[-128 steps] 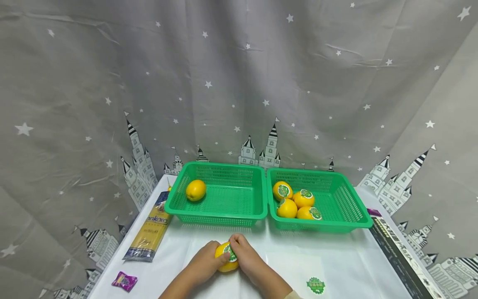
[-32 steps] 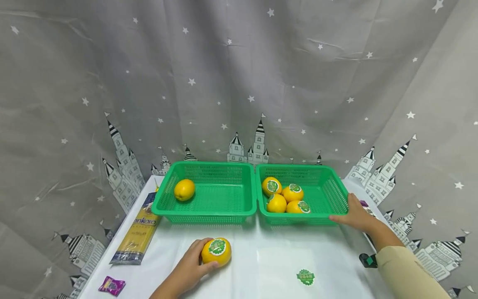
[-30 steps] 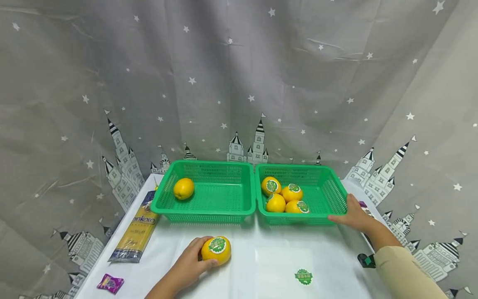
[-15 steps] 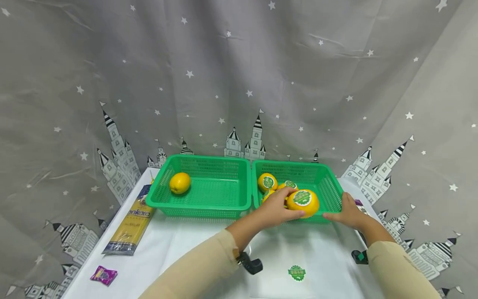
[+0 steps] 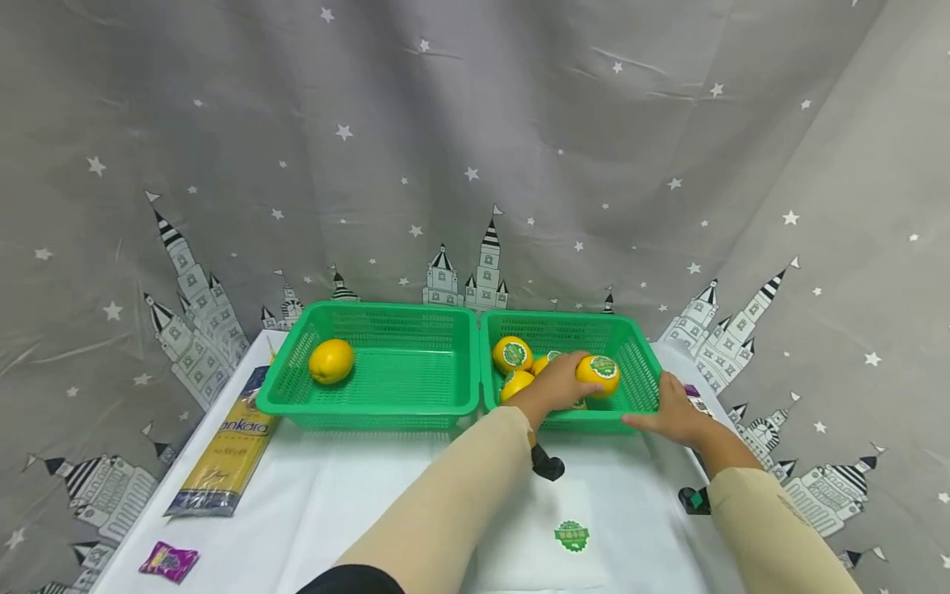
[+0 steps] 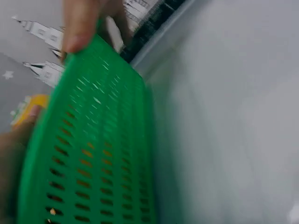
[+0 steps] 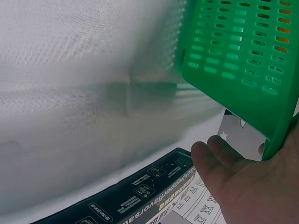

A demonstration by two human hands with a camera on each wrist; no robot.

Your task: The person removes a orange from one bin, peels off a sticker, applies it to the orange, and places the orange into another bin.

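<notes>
My left hand [image 5: 573, 382] grips a yellow lemon with a round green sticker [image 5: 601, 373] low inside the right green basket [image 5: 644, 363], above several other stickered lemons [image 5: 512, 353]. My right hand [image 5: 666, 410] rests against that basket's front right corner, fingers relaxed. In the right wrist view the right hand [image 7: 243, 184] lies beside the basket corner [image 7: 243, 60]. The left wrist view is blurred and shows the basket wall [image 6: 98, 154] with a finger of the right hand [image 6: 79, 23] at its rim. The left green basket [image 5: 371, 408] holds one plain lemon [image 5: 331, 361].
A pasta packet [image 5: 223, 454] lies at the table's left edge, and a purple sweet [image 5: 169, 561] sits near the front left. A loose green sticker [image 5: 571, 535] lies on the white cloth. A black box [image 7: 140, 196] lies right of the basket. A star-printed curtain hangs behind.
My left hand carried the stickered lemon from the cloth at front left across to the right basket and lowered it in. The right hand stayed at the basket's corner.
</notes>
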